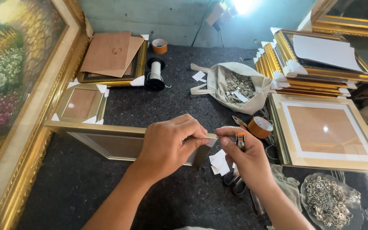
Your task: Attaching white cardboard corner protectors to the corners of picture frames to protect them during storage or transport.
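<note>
In the middle of the picture the left hand [167, 147] wraps its fingers tight around the right end of a gold picture frame [107, 138] standing on its edge, and the right hand [241, 155] pinches that same corner with bent fingers while also holding a small orange cutter [240, 139]. Little white paper corners [219, 162] lie just under the hands, an orange tape roll [260, 127] sits just to the right, and a pale cloth bag [231, 87] of metal bits lies open above. The dark felt table [86, 183] is bare at the lower left, but gold frames crowd its left and right edges.

frame corner [207, 140] under fingers [192, 133]
</note>
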